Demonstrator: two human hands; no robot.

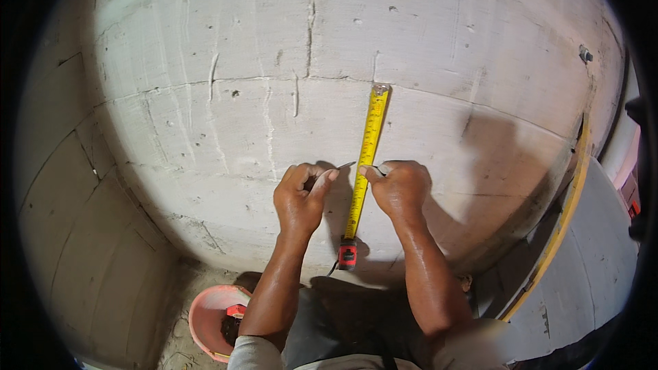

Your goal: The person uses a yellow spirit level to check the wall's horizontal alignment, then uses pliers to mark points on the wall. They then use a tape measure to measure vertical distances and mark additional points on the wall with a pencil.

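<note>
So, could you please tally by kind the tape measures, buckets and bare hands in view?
Tape measure: 1
Pink bucket: 1
Bare hands: 2 (left hand, right hand)
Total: 4

Light grey fabric was worn on the upper body. The left upper arm was covered by a short, pale grey sleeve (256,355), by which the forearm was left uncovered from about the elbow down. The right sleeve (476,351) was blurred, so its edge could not be clearly made out. A pale shirt hem (356,362) was seen at the waist, and the legs were clothed in dark grey trousers (312,322).
</note>
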